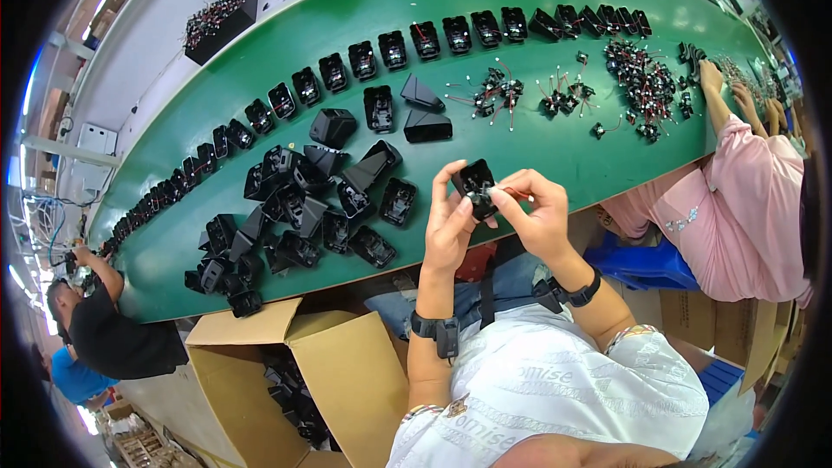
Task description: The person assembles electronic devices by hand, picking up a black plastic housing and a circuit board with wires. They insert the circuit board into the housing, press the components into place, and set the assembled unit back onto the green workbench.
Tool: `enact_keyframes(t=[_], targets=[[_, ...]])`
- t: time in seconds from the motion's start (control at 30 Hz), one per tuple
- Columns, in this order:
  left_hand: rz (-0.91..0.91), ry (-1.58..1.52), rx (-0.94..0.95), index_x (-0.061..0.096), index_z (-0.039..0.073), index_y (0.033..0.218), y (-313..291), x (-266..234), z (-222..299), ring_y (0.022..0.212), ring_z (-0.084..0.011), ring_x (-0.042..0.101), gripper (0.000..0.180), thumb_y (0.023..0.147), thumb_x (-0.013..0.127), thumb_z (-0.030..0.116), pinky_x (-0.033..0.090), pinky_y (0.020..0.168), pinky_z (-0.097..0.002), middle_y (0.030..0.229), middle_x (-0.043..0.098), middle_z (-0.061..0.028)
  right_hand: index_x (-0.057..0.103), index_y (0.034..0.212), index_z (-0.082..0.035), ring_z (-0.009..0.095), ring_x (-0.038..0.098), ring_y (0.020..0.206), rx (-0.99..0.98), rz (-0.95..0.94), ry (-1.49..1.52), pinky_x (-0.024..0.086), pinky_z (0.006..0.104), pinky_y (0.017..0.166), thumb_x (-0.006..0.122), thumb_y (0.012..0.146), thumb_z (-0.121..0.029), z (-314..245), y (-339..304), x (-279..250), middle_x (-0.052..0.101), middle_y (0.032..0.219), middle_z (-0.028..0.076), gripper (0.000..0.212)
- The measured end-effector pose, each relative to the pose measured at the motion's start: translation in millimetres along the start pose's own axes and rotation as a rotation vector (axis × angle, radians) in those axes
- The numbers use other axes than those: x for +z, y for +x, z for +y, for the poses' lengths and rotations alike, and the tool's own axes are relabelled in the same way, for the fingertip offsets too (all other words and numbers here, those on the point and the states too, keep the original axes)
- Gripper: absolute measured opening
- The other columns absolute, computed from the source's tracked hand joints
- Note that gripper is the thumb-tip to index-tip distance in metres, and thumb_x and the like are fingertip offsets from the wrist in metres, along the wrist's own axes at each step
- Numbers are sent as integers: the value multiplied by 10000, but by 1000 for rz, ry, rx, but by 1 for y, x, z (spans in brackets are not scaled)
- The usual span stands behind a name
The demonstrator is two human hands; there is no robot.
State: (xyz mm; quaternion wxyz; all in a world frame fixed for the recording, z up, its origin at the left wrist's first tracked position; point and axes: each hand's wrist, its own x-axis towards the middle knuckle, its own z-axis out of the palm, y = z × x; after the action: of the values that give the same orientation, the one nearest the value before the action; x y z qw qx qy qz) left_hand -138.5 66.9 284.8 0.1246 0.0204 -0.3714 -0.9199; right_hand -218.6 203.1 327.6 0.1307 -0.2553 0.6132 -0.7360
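Observation:
Above the table's near edge, my left hand [448, 227] grips a small black plastic housing [473, 174], its open side turned up. My right hand [539, 208] is closed in a pinch at the housing's right side, thumb and fingertips at its inside. A bit of red wire shows by those fingertips, and the small part they pinch is mostly hidden. Left of my hands lies a heap of similar black housings [299, 208]. Beyond my hands are small loose clusters of wired black parts [498, 94], with red and black leads and white connectors.
A long curved row of black housings [361, 59] lines the green table [286, 52]. A larger pile of wired parts [641, 78] lies right, near a person in pink [737, 199]. An open cardboard box [347, 381] of black parts stands below the edge. Another person [121, 321] works far left.

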Motion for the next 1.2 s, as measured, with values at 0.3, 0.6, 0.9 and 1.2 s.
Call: enact_keyframes(t=[0.3,0.6,0.9,1.2], targets=[[-40,48,167,332,102,1520,-4,-10,-11,1236,-336,609,672,970,710,174,496,1055,-444,1342,585,-239,672,800,-8,145,560,573,-239,-1,-514,434,273,508,806,821,-11,-18,-5,3,614,693,58,136],[-16,75,342,380,69,1464,-9,-6,-19,1214,-266,617,670,920,771,56,480,1075,-415,1363,581,-214,603,758,-1,78,503,565,-234,120,-556,393,243,511,786,843,9,-12,-6,21,594,683,41,202],[-2,171,471,382,76,1440,-7,-6,-21,1201,-285,630,632,931,754,37,500,1052,-423,1360,578,-210,611,763,-4,53,479,567,-185,85,-563,375,229,510,788,857,-5,-20,-4,17,601,687,30,201],[0,148,437,380,93,1454,-8,-5,-20,1208,-350,638,647,935,765,73,503,1056,-480,1387,559,-221,604,760,-13,50,450,544,-80,52,-492,355,237,497,783,867,-19,-18,-6,14,603,688,19,209]])
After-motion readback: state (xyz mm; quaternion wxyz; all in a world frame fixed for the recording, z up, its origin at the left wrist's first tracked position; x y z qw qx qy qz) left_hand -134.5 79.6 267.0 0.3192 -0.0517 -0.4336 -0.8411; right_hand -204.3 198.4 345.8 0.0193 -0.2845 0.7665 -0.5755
